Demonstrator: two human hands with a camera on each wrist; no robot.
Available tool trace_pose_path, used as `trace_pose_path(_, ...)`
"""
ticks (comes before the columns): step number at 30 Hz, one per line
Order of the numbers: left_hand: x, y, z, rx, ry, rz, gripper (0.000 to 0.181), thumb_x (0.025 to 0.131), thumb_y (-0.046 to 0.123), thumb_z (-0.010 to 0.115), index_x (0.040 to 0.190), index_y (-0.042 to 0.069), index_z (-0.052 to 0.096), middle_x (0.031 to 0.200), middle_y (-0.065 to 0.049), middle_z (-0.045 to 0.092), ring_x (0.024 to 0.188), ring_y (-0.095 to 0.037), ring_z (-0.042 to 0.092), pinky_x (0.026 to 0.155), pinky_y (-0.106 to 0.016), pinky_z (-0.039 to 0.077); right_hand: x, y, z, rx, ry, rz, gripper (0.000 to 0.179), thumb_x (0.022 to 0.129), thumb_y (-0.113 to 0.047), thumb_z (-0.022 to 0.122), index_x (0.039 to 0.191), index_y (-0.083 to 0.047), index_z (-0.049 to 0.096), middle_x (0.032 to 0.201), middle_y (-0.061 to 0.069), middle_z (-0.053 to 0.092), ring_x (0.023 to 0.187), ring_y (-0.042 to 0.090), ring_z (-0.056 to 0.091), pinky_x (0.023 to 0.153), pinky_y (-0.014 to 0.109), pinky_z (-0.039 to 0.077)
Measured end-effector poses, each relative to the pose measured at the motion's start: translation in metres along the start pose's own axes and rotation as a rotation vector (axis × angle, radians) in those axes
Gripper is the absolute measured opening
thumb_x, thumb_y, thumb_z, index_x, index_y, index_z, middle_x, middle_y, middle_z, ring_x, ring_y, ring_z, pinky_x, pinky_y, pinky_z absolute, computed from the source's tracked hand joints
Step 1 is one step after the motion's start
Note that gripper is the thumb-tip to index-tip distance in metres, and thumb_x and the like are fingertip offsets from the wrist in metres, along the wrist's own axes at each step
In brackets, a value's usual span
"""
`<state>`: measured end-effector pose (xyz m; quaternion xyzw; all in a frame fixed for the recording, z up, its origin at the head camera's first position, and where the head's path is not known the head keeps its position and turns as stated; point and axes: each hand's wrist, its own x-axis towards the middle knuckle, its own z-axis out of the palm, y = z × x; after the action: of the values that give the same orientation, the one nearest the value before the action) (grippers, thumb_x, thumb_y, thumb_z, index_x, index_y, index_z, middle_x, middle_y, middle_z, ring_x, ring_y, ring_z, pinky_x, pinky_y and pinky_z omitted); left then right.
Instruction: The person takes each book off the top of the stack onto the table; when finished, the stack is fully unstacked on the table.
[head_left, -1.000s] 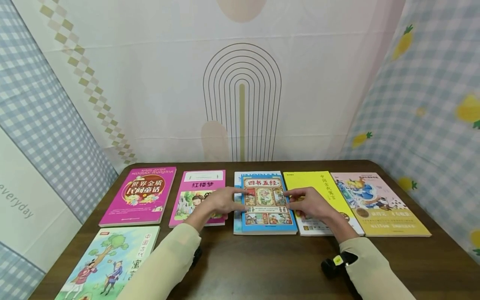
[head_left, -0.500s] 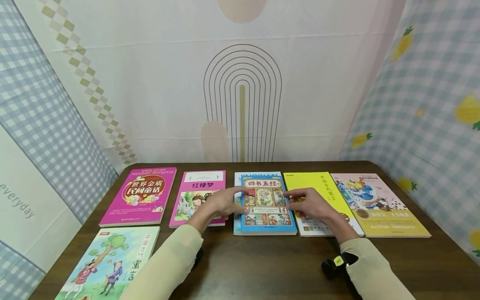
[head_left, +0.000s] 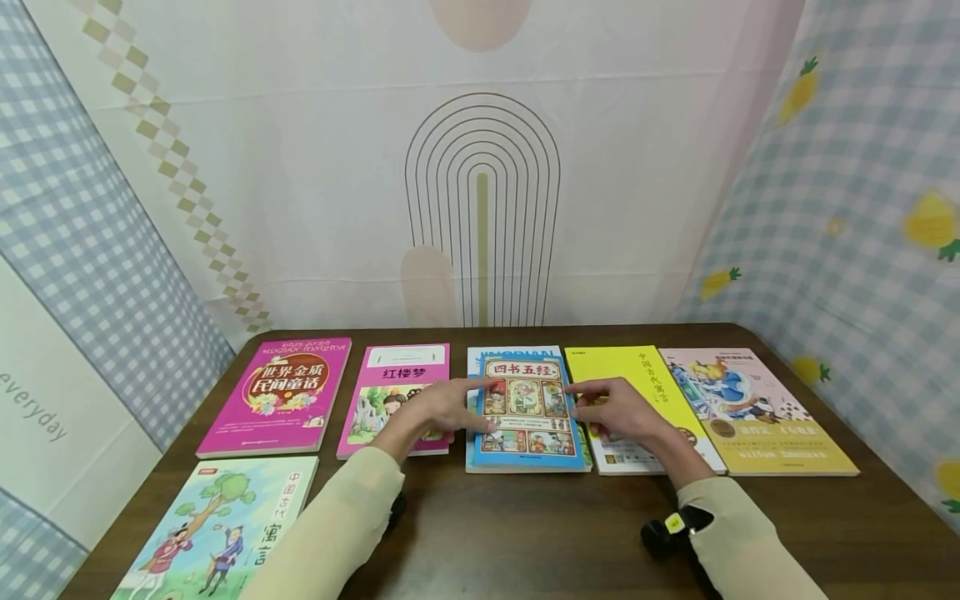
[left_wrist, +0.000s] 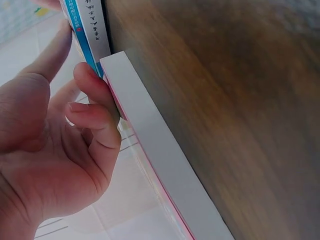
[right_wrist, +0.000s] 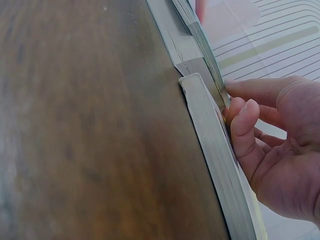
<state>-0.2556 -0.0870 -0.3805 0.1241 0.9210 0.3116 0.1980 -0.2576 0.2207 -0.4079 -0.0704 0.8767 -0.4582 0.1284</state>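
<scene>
A blue-bordered picture-story book (head_left: pixel 525 408) lies on top of a light-blue book (head_left: pixel 474 362) at the middle of the table, a little askew on it. My left hand (head_left: pixel 442 406) holds its left edge, with thumb and forefinger tips on the cover's margin. At the opposite edge, my right hand (head_left: pixel 618 408) holds it with thumb and forefinger. The left wrist view shows the curled lower fingers (left_wrist: pixel 92 117) beside the blue spine and the end of a white-edged book. In the right wrist view, curled fingers (right_wrist: pixel 245 125) rest near the neighbouring book's edge.
To the left lie a pink book (head_left: pixel 393 396), a magenta book (head_left: pixel 288 392) and a green-blue book (head_left: pixel 217 525) nearer the front. A yellow book (head_left: pixel 652 392) and a pink-and-yellow book (head_left: pixel 757 408) lie on the right. The dark wooden table (head_left: pixel 525 533) meets a fabric backdrop.
The upper blue book has shifted slightly left and turned a little over the light-blue one, baring more of the lower book along the right edge. Both hands have stayed at its sides.
</scene>
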Motion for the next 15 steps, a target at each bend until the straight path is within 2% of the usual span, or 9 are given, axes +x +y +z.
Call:
trace_pose_path(6,0.0008,0.0014,-0.0003,-0.022,0.009,-0.033,0.081,0.09,0.029,0.087,0.16,0.038,0.046,0.158,-0.023,0.049,0.049,-0.014,0.052,0.045,-0.024,0.042,-0.002,0.0002,-0.0009,0.006,0.006,-0.017,0.048,0.098,-0.018,0.076,0.144,-0.009,0.066,0.103,0.012,0.067,0.064,0.02,0.059,0.056,0.028,0.052)
trace_pose_path(11,-0.002,0.0004,-0.0011,-0.11,-0.005,-0.061,0.082,0.09,0.02,0.086,0.16,0.035,0.047,0.149,-0.025,0.056,0.049,-0.014,0.056,0.046,-0.023,0.046,-0.0026,0.0009,-0.0005,0.008,0.003,-0.026,0.048,0.098,-0.019,0.076,0.143,-0.006,0.066,0.104,0.012,0.067,0.064,0.02,0.059,0.056,0.029,0.052)
trace_pose_path(15,-0.0046,-0.0017,-0.0019,-0.17,-0.018,-0.07,0.08,0.093,0.015,0.083,0.161,0.032,0.046,0.15,-0.026,0.053,0.049,-0.015,0.057,0.047,-0.024,0.051,-0.0029,0.0007,0.0,0.001,0.003,-0.025,0.046,0.097,-0.018,0.076,0.141,-0.006,0.067,0.106,0.012,0.067,0.064,0.019,0.058,0.055,0.028,0.051)
